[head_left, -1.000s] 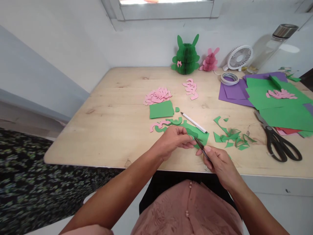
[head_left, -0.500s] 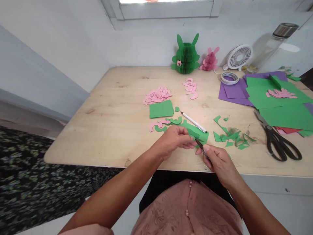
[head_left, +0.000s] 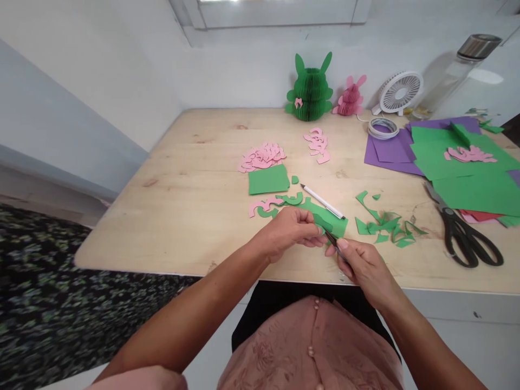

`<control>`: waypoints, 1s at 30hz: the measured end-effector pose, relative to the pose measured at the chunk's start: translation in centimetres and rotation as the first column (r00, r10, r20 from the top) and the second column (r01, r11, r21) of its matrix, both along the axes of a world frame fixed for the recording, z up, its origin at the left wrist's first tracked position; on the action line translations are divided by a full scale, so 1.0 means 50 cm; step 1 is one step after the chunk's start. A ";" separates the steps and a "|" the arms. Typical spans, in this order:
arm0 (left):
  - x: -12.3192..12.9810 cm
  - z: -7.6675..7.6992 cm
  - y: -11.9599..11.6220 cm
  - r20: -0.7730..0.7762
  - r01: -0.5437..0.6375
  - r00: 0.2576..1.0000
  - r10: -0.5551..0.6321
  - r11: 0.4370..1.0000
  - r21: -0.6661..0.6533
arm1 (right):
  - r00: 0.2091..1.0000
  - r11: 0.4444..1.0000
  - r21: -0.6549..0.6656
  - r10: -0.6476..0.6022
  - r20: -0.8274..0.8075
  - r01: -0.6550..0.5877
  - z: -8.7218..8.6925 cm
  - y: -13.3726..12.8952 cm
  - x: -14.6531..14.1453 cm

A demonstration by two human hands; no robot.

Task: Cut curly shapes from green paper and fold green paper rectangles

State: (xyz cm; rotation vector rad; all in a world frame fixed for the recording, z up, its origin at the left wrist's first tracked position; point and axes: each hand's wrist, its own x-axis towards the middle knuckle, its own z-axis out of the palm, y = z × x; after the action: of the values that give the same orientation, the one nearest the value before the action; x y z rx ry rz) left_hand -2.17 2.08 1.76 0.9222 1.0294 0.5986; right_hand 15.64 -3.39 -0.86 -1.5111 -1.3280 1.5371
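My left hand (head_left: 293, 227) pinches a curved green paper piece (head_left: 323, 222) between thumb and fingers. My right hand (head_left: 361, 265) is closed round small dark scissors (head_left: 331, 238), whose tips touch the paper at my left fingertips. My palm and fingers hide most of the handle. Under the held piece lies a green paper strip (head_left: 339, 225), and a white pen (head_left: 323, 201) rests across it. Pink and green curved cutouts (head_left: 264, 206) lie just beyond my left hand. Green paper scraps (head_left: 392, 227) are scattered to the right of the strip.
A green card stack (head_left: 268, 180) and pink cutouts (head_left: 264, 157) lie farther back. Large black-handled scissors (head_left: 461, 233) sit at right beside coloured sheets (head_left: 479, 189). Along the wall stand paper rabbits (head_left: 311, 95), a fan (head_left: 400, 92) and a glass bottle (head_left: 450, 81); a tape roll (head_left: 382, 129) sits nearby.
The view has shifted very slightly. Both hands keep nearly the same place and grip, with the scissor tips still at the green paper piece.
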 end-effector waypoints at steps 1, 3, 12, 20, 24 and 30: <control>0.000 0.000 0.000 -0.002 0.005 1.000 -0.005 1.000 -0.003 | 1.000 1.000 0.001 0.003 -0.005 -0.003 0.001 0.000 0.000; 0.000 0.000 0.001 -0.004 0.014 1.000 -0.014 1.000 -0.005 | 1.000 1.000 0.007 0.006 -0.010 -0.006 0.002 0.001 0.001; -0.002 -0.001 0.002 0.005 0.023 1.000 -0.023 1.000 -0.002 | 1.000 1.000 0.010 -0.001 -0.011 0.002 -0.001 -0.001 0.001; 0.000 0.002 0.001 0.003 0.019 1.000 -0.019 1.000 0.005 | 1.000 1.000 0.018 -0.014 -0.002 0.014 -0.003 -0.002 0.001; -0.001 0.000 0.001 0.004 0.021 1.000 -0.021 1.000 0.001 | 1.000 0.999 0.028 -0.018 0.002 0.018 -0.003 -0.001 -0.001; 0.001 -0.003 0.000 0.011 0.010 1.000 -0.010 1.000 -0.009 | 1.000 1.000 0.016 -0.020 0.000 0.020 -0.004 -0.001 -0.001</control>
State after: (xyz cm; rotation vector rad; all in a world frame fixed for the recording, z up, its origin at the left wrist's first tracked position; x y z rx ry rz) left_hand -2.12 2.06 1.61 0.9150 1.0165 0.5896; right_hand 15.58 -3.42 -1.04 -1.5101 -1.3181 1.5112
